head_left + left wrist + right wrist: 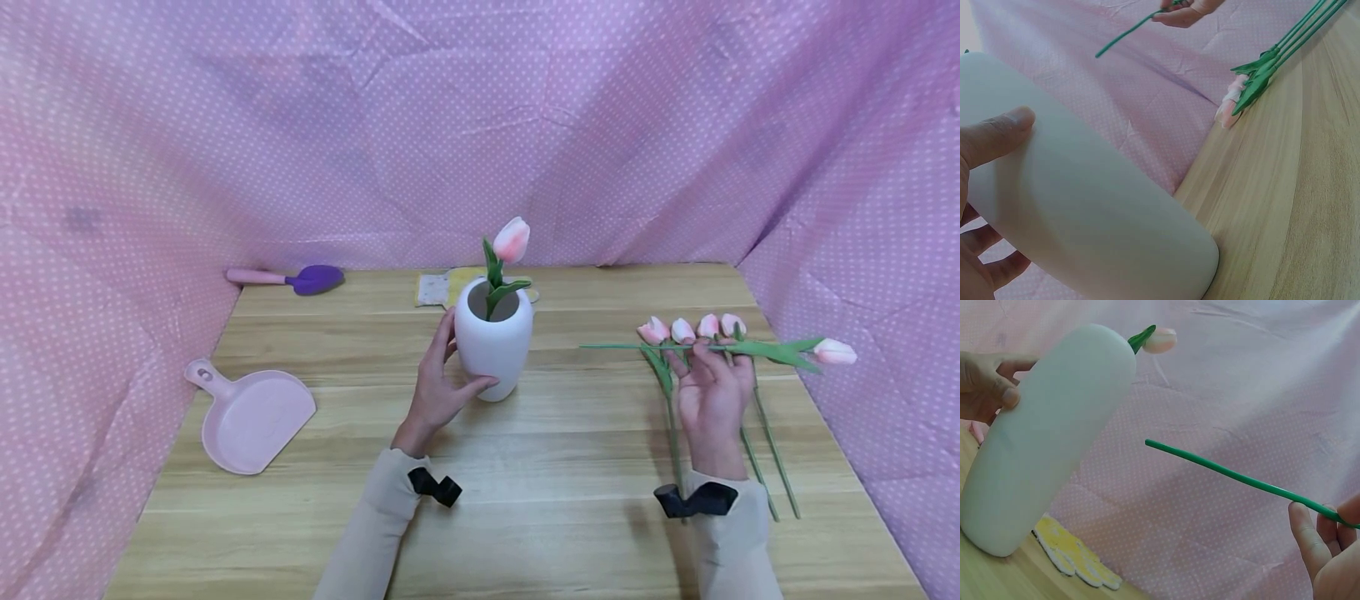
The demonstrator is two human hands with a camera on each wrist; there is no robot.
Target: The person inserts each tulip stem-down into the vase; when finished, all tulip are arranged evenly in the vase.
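Note:
A white vase (495,354) stands upright on the wooden table, one pink-white tulip (512,241) rising from its mouth. My left hand (441,387) grips the vase from its left side, thumb across the front, as the left wrist view also shows. Over at the right, my right hand (714,392) pinches the green stem of another tulip (834,352). That flower lies sideways, its head to the right and the bare stem end (1166,448) pointing toward the vase. Beneath the right hand, several more tulips (654,331) lie on the table with their heads at the back.
A pink dustpan (258,421) lies at the left of the table (555,517). Behind it is a purple trowel (318,279) with a pink handle. A yellow and white glove (1072,553) lies behind the vase. Pink dotted cloth (480,125) hangs around the back and sides.

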